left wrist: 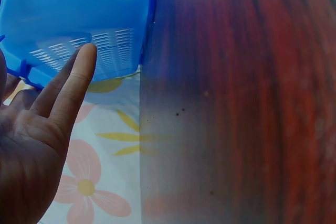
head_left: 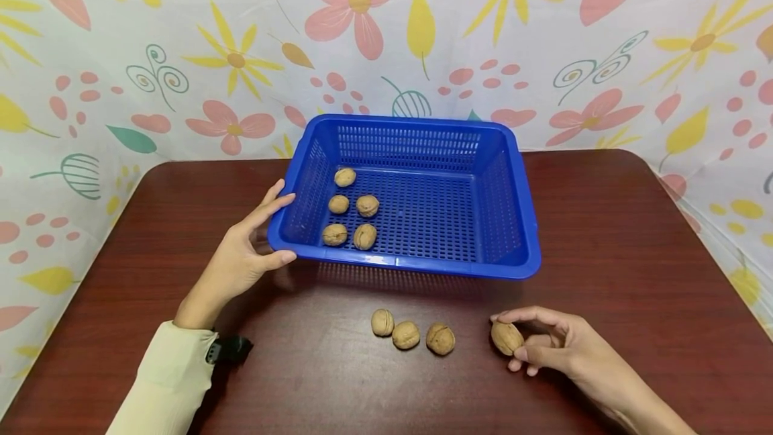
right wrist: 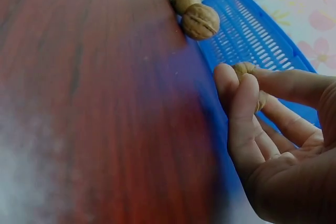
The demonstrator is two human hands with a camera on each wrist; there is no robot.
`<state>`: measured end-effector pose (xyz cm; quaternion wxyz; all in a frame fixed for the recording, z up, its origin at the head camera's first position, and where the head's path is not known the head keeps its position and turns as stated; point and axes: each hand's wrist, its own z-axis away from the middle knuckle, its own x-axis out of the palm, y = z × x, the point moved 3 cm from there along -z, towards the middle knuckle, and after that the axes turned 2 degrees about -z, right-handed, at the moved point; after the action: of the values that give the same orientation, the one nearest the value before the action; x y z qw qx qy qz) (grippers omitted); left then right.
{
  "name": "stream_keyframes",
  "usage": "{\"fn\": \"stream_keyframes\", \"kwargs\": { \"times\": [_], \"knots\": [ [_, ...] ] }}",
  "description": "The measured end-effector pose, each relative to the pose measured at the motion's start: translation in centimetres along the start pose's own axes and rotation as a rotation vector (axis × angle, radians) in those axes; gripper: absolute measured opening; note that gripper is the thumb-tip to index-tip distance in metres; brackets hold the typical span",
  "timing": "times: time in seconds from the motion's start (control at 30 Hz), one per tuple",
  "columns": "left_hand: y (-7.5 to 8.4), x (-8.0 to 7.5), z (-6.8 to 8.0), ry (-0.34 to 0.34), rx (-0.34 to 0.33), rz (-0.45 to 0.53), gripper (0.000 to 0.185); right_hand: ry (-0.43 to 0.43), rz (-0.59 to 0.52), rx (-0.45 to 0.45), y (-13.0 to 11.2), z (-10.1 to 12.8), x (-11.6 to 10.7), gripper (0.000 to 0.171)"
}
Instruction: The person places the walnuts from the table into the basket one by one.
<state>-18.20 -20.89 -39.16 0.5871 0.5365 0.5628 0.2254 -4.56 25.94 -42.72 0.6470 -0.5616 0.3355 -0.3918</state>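
The right hand [head_left: 546, 344] has its grip pinched around a walnut [head_left: 506, 337] that sits low on the bench [head_left: 634, 254], just right of three loose walnuts [head_left: 406, 335] and in front of the blue basket [head_left: 519, 220]. The nut looks light, hard and round, with a ridged shell that should give fingertips purchase, so a thumb-and-finger hold across its widest part seems best. The left hand [head_left: 244, 257], fingers straight, braces the basket's near left corner; five walnuts [head_left: 350, 217] lie inside.

No readable text, label, brand, number or sign showed on anything in these views; the cloth backdrop [head_left: 543, 52], at twelve o'clock, bore only printed flowers and leaves.
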Motion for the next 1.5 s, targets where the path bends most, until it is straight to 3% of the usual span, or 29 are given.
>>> {"fn": "stream_keyframes", "kwargs": {
  "times": [0.33, 0.67, 0.77, 1.03, 1.17, 1.5],
  "knots": [
    [0.1, 0.0, 0.0, 0.004, -0.005, -0.008, 0.079, -0.119, -0.062, -0.111, -2.2, -0.3, 0.7, 0.047],
    [0.2, -0.1, 0.0, 0.006, -0.009, -0.021, 0.079, -0.179, -0.046, -0.164, -8.5, -2.6, 2.2, 0.046],
    [0.2, -0.2, 0.0, 0.007, -0.013, -0.030, 0.079, -0.161, -0.030, -0.167, -10.5, -3.8, 2.3, 0.047],
    [0.1, 0.0, 0.2, 0.001, -0.007, -0.022, 0.079, -0.090, -0.016, -0.214, -16.1, -8.6, 2.6, 0.042],
    [0.0, 0.0, 0.3, 0.007, -0.001, -0.020, 0.078, -0.034, 0.019, -0.182, -18.2, -11.5, 3.0, 0.036],
    [0.1, 0.0, 0.2, 0.013, 0.004, -0.021, 0.078, -0.011, -0.109, -0.090, -19.1, -20.2, 1.9, 0.036]
  ]
}}
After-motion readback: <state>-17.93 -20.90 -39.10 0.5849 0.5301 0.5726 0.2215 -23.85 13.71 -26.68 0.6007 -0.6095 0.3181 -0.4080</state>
